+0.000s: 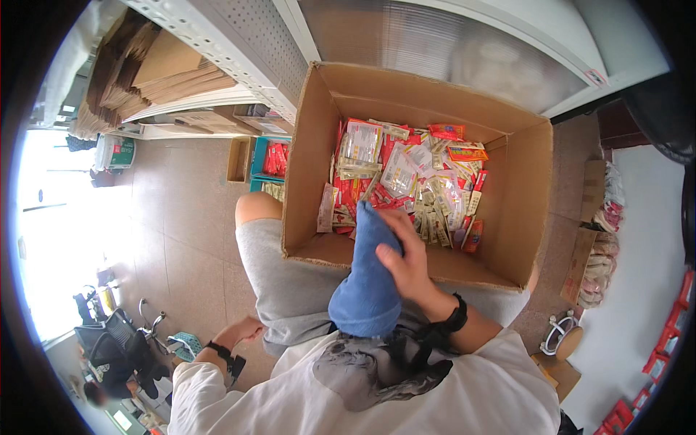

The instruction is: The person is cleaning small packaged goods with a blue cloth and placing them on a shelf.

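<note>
My right hand (406, 258) grips the side of a blue cloth item (372, 272), with the thumb on top and the fingers along its far edge. The cloth narrows to a tip at the top and widens to a folded band against my shirt; it may be a knitted cap. My left hand (249, 328) hangs beside my left thigh, touching nothing that I can see; its fingers are partly hidden. A cardboard box (416, 81) stands before me between my legs. Inside lie many small printed sachets (435, 209) and clear plastic packets (401, 176).
White perforated shelving (274, 43) with flattened cardboard (174, 65) rises at the upper left. Teal bins (260, 155) hold red packets beside the box. A cabinet with a translucent panel (435, 49) stands beyond. Wrapped goods (600, 255) and a small round stool (568, 340) are at right.
</note>
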Available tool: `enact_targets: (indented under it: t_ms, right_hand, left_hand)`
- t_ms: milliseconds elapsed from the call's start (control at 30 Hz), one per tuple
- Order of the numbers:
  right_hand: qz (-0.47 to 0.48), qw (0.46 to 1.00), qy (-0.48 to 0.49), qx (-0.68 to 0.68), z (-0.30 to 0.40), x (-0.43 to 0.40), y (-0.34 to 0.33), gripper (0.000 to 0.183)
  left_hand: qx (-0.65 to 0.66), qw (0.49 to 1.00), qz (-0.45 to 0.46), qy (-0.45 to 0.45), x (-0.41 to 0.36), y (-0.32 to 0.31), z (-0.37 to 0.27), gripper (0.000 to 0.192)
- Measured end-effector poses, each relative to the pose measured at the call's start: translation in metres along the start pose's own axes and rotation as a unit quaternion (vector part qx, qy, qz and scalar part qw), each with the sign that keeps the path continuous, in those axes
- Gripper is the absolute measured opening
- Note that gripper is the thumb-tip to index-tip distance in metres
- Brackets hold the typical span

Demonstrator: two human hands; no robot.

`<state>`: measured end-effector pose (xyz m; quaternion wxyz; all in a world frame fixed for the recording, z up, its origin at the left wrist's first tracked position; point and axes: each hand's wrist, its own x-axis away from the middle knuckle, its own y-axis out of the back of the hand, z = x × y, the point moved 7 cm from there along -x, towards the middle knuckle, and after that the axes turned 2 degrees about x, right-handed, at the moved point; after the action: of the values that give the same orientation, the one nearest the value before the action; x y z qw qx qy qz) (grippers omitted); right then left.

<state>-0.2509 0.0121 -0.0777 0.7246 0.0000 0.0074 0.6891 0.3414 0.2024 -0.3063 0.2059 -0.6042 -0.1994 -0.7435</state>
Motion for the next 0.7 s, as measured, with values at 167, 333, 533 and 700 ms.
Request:
enact_targets:
  t_ms: [167, 333, 533, 700]
  right_hand:
    - [-0.093, 0.981, -0.093, -0.143, -0.005, 0.019, 0.028, 0.049]
    - [-0.154, 0.970, -0.136, -0.127, 0.008, 0.037, 0.091, 0.048]
    - [-0.196, 0.938, -0.199, -0.208, -0.034, 0.057, 0.127, 0.050]
    - [-0.185, 0.973, -0.106, -0.092, -0.030, 0.056, 0.124, 0.045]
  left_hand:
    - [-0.237, 0.839, -0.294, -0.391, 0.094, 0.069, -0.180, 0.028]
    - [-0.261, 0.796, -0.446, -0.315, 0.334, 0.086, -0.289, 0.023]
    - [-0.317, 0.582, -0.323, -0.676, 0.425, 0.022, -0.475, 0.023]
    - [-0.538, 0.634, -0.299, -0.468, 0.287, 0.007, -0.611, 0.022]
